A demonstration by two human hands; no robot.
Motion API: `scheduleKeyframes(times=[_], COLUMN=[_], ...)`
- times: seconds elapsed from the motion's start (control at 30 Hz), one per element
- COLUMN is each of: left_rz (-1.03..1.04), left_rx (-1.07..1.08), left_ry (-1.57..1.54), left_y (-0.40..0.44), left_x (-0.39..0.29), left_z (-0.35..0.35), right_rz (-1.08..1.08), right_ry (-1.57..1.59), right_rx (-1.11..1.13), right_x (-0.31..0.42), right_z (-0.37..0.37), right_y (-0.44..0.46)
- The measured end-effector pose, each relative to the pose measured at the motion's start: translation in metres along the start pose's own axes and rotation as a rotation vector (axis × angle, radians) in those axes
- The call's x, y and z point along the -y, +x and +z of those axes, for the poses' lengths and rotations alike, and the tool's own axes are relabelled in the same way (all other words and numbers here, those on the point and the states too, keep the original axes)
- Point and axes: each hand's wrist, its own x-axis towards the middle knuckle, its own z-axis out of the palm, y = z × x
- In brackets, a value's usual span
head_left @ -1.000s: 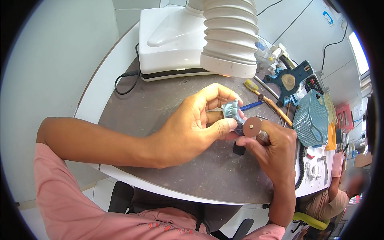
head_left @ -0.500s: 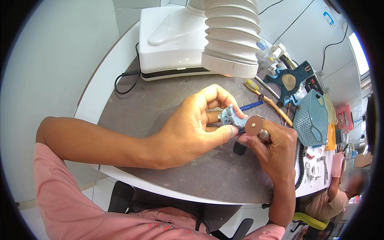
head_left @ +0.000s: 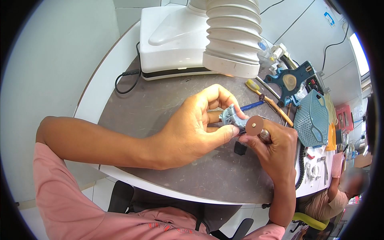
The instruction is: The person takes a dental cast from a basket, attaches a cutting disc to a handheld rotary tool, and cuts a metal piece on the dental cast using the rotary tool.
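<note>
Between the thumb and fingers of my left hand (head_left: 196,128) is a small blue-grey dental model (head_left: 231,116) with a rough, toothed outline. My right hand (head_left: 274,146) is closed around a metal rotary handpiece (head_left: 264,135), most of it hidden in the palm. A brown cutting disc (head_left: 255,125) sits on the handpiece's tip, right beside the model's right end; whether disc and model touch I cannot tell. Both hands are held close together over the grey worktop (head_left: 160,100). Below them lies a small black block (head_left: 240,148).
A white suction unit (head_left: 172,44) with a ribbed hose (head_left: 233,36) stands behind my hands. To the right are a wooden-handled brush (head_left: 270,102), a blue pen-like tool (head_left: 253,105), a blue articulator (head_left: 289,82) and a perforated basket (head_left: 311,120). Another person (head_left: 330,200) sits at far right.
Almost nothing differs. Both hands keep the same grip and position, and the whole view has shifted only very slightly.
</note>
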Motion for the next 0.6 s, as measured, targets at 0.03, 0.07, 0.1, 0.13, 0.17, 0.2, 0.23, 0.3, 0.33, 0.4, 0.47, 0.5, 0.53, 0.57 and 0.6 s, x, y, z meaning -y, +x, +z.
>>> scheduleKeyframes(times=[0.03,0.07,0.1,0.13,0.17,0.2,0.23,0.3,0.33,0.4,0.47,0.5,0.53,0.57,0.6], left_rz=[0.000,0.014,0.028,0.028,0.027,0.026,0.025,0.027,0.026,0.045,0.035,0.026,0.026,0.038,0.049], left_rx=[0.000,0.004,0.008,0.008,0.005,0.002,0.002,0.008,0.008,0.003,0.001,-0.001,-0.001,0.003,0.008], left_ry=[0.000,0.019,0.038,0.038,0.028,0.018,0.019,0.034,0.033,0.031,0.020,0.010,0.010,0.022,0.033], left_y=[0.0001,0.0004,0.0004,0.0004,0.0002,0.0001,0.0001,0.0001,0.0003,0.0008,0.0006,0.0006,0.0007,0.0009,0.0010], left_x=[0.0007,0.0014,0.0021,0.0022,0.0021,0.0022,0.0023,0.0024,0.0029,0.0042,0.0029,0.0023,0.0030,0.0035,0.0039], left_z=[-0.0005,-0.0010,-0.0015,-0.0013,-0.0011,-0.0010,-0.0011,-0.0014,-0.0014,-0.0012,-0.0005,-0.0002,-0.0004,-0.0007,-0.0009], right_rz=[0.000,-0.015,-0.030,-0.030,-0.028,-0.026,-0.026,-0.015,-0.015,-0.010,-0.007,-0.005,-0.006,-0.013,-0.021], right_ry=[0.000,-0.004,-0.007,-0.007,-0.002,0.003,0.003,0.000,0.000,-0.007,0.000,0.006,0.005,0.001,-0.004], right_rx=[0.000,-0.005,-0.009,-0.009,-0.010,-0.011,-0.011,0.000,0.001,0.005,0.004,0.002,0.002,0.001,0.001], right_x=[-0.0003,-0.0008,-0.0011,-0.0015,-0.0019,-0.0021,-0.0018,-0.0009,-0.0007,-0.0004,-0.0006,-0.0008,-0.0011,-0.0013,-0.0015], right_z=[0.0001,0.0002,0.0004,0.0006,0.0008,0.0009,0.0008,0.0000,-0.0002,-0.0005,0.0001,0.0003,0.0003,0.0002,0.0001], right_y=[0.0002,0.0005,0.0005,0.0004,0.0002,0.0001,0.0001,0.0002,0.0003,0.0004,0.0004,0.0003,0.0003,0.0005,0.0006])
